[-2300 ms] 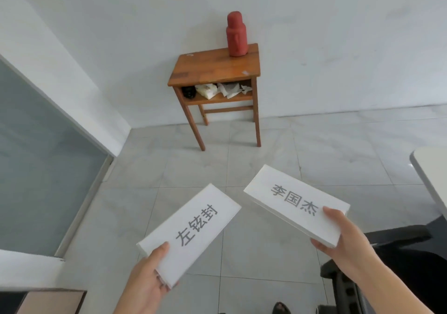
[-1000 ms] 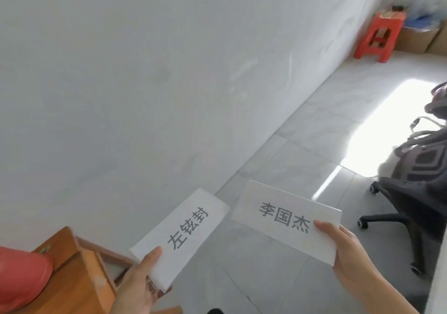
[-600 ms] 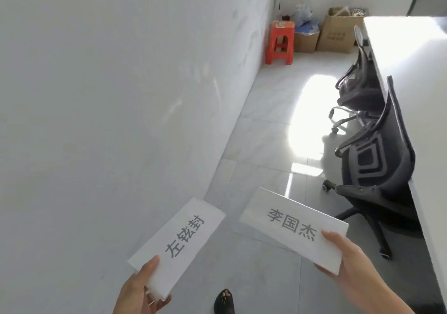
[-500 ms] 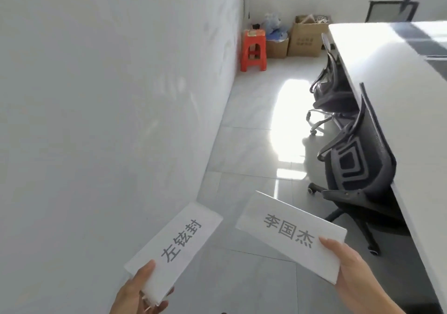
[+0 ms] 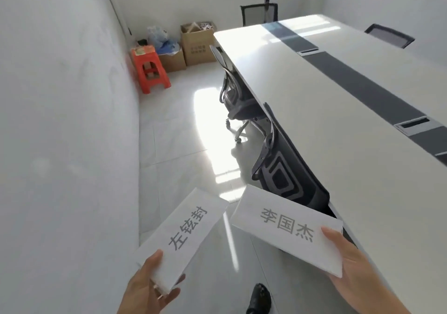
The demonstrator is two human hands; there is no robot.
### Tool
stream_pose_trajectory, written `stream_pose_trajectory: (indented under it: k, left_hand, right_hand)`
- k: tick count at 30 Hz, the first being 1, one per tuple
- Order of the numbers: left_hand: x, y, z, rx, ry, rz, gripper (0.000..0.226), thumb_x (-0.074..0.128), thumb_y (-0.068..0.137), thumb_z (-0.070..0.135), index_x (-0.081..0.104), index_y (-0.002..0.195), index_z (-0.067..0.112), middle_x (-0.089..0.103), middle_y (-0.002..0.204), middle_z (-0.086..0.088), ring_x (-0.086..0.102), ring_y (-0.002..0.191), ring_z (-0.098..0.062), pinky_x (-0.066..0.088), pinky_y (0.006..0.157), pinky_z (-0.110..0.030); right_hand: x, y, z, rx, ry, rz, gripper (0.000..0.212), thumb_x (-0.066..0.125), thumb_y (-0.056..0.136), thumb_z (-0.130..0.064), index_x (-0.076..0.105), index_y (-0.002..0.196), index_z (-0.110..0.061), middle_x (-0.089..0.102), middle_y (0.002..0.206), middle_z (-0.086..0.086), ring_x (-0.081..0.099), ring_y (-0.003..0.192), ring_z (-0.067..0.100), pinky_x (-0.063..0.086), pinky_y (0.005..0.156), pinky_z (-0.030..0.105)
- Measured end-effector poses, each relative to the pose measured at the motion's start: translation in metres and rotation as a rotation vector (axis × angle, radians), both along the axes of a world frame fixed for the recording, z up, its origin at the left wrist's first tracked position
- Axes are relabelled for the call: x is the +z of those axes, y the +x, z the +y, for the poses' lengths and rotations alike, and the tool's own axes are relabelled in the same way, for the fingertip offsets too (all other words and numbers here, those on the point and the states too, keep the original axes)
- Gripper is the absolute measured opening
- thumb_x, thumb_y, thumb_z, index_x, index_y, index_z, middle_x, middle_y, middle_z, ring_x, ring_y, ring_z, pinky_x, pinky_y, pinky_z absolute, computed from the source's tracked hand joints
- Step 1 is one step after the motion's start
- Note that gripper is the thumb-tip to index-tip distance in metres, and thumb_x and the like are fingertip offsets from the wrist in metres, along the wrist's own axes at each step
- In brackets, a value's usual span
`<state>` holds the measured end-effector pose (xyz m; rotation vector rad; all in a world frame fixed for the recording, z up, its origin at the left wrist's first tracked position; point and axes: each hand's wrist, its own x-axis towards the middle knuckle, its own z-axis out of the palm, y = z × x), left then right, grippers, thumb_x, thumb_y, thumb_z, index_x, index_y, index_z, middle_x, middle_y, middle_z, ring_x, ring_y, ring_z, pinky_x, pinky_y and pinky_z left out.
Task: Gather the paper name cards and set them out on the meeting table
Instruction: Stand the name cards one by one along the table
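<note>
I am gripping a name card (image 5: 186, 238) in left fingers (image 5: 154, 260), another (image 5: 287, 229) in right fingers (image 5: 331, 236), probably heading for the worktop's (image 5: 338, 125) near edge.

The bottom edge cuts off both wrists. The left hand (image 5: 147, 287) covers the near end of its name card (image 5: 183, 238), and its fingers (image 5: 173, 283) lie mostly underneath. The surface (image 5: 338, 110) hides the near chair (image 5: 287, 178) seat and runs past the right edge. The far boxes' (image 5: 197, 45) print is too small to read.
</note>
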<state>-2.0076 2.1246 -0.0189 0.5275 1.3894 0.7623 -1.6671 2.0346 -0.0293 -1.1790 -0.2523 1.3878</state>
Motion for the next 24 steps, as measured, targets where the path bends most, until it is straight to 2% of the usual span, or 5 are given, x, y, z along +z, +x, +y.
stream_pose_trajectory:
  k: [6, 9, 13, 20, 24]
  left_hand:
    - [0.022, 0.054, 0.119, -0.133, 0.035, -0.064, 0.054, 0.07, 0.063, 0.034, 0.061, 0.114, 0.021, 0.071, 0.093, -0.015, 0.07, 0.069, -0.032, 0.051, 0.064, -0.036]
    - [0.026, 0.079, 0.174, -0.161, -0.011, -0.111, 0.058, 0.074, 0.054, 0.044, 0.062, 0.107, 0.021, 0.067, 0.092, -0.018, 0.064, 0.078, -0.035, 0.053, 0.057, -0.037]
    - [0.02, 0.116, 0.247, -0.233, -0.025, -0.123, 0.03, 0.057, 0.084, 0.035, 0.058, 0.108, 0.017, 0.063, 0.096, -0.019, 0.061, 0.081, -0.035, 0.047, 0.062, -0.037]
    - [0.023, 0.191, 0.412, -0.568, 0.049, -0.121, 0.05, 0.067, 0.058, 0.036, 0.063, 0.105, 0.018, 0.066, 0.095, -0.018, 0.069, 0.07, -0.034, 0.051, 0.062, -0.037]
    - [0.033, 0.252, 0.486, -0.746, 0.122, -0.1, 0.066, 0.074, 0.053, 0.039, 0.062, 0.115, 0.018, 0.067, 0.101, -0.018, 0.066, 0.084, -0.036, 0.049, 0.066, -0.037]
  right_hand:
    - [0.031, 0.054, 0.116, -0.035, 0.027, -0.06, 0.032, 0.047, 0.09, -0.026, 0.067, 0.112, -0.015, 0.074, 0.109, 0.012, 0.072, 0.09, 0.023, 0.059, 0.06, 0.03]
    - [0.035, 0.078, 0.158, -0.098, 0.015, -0.061, 0.031, 0.046, 0.093, -0.026, 0.07, 0.107, -0.014, 0.075, 0.106, 0.01, 0.073, 0.088, 0.023, 0.055, 0.073, 0.038]
    - [0.032, 0.11, 0.2, -0.25, -0.038, -0.048, 0.026, 0.048, 0.093, -0.026, 0.07, 0.103, -0.016, 0.077, 0.099, 0.006, 0.073, 0.084, 0.02, 0.051, 0.081, 0.04]
    - [0.019, 0.164, 0.263, -0.624, -0.135, -0.183, 0.028, 0.059, 0.084, -0.047, 0.065, 0.106, -0.031, 0.07, 0.109, 0.001, 0.062, 0.107, 0.028, 0.051, 0.084, 0.044]
    - [0.013, 0.186, 0.281, -0.812, -0.21, -0.095, 0.026, 0.052, 0.091, -0.035, 0.063, 0.113, -0.026, 0.065, 0.115, 0.006, 0.059, 0.095, 0.024, 0.047, 0.071, 0.038]
